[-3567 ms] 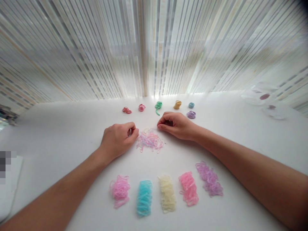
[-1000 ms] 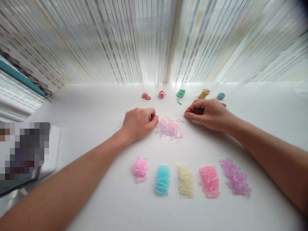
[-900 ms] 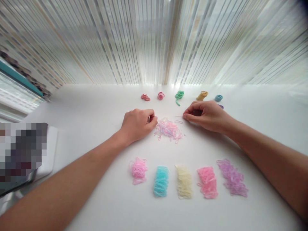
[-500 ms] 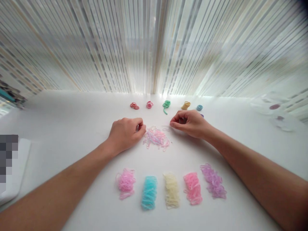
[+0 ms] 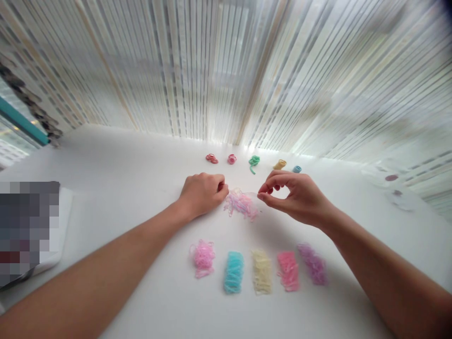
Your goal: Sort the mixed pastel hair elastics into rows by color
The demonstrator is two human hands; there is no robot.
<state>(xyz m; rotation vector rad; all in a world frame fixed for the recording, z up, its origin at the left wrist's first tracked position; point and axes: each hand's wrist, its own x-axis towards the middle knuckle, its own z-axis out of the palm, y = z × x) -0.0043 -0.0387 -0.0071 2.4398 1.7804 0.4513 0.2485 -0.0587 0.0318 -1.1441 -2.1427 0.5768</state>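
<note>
A loose pile of small pastel rubber bands [image 5: 242, 206] lies between my hands on the white table [image 5: 169, 296]. My left hand [image 5: 204, 197] rests at the pile's left edge, fingers curled closed; whatever they may hold is hidden. On the right side, my right hand [image 5: 294, 195] pinches thumb and forefinger together, and a faint pale strand, seemingly a rubber band, shows at the tips. Nearer to me lie sorted heaps in a row: light pink bands [image 5: 204, 258], blue bands [image 5: 233, 272], cream bands [image 5: 262, 272], bright pink bands [image 5: 288, 270] and purple bands [image 5: 313, 263].
Along the back sit small coils: red [image 5: 212, 158], pink [image 5: 231, 159], green [image 5: 254, 162], yellow [image 5: 280, 164] and blue [image 5: 297, 169]. A striped string curtain [image 5: 212, 70] hangs behind. Clear plastic items [image 5: 391, 179] lie far right; a blurred-out object [image 5: 28, 226] is at left.
The view has shifted and tilted, so the table's things appear farther right. My right hand has lifted slightly and its other fingers have opened out around the pinch. My left hand stays by the pile.
</note>
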